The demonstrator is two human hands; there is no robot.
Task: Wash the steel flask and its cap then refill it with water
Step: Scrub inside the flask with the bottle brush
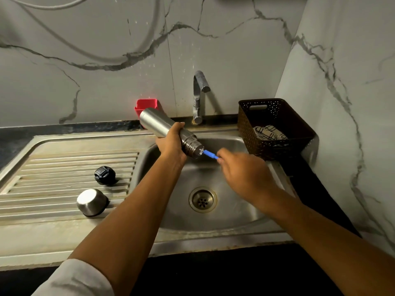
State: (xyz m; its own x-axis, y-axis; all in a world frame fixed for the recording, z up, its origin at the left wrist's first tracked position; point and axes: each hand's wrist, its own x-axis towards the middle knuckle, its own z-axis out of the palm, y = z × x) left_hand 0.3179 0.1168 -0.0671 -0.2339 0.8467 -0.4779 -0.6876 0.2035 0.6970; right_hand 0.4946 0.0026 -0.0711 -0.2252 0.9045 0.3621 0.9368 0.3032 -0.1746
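A steel sink (230, 212) with a ribbed drainboard (59, 165) fills the counter, a tap (198, 97) behind it. A dark woven basket (299, 127) holding a patterned cloth (269, 132) sits at the right. Over the basin, the left hand (171, 144) grips the steel flask (158, 122) around its body, tilted, mouth pointing down to the right. The right hand (243, 169), blurred, pinches a blue-handled brush (210, 154) whose tip enters the flask's mouth. On the drainboard lie the steel cap (92, 201), upside down, and a black stopper (104, 175) just behind it.

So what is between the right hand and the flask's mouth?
In the head view, a blue brush handle spans it, from right hand to flask.
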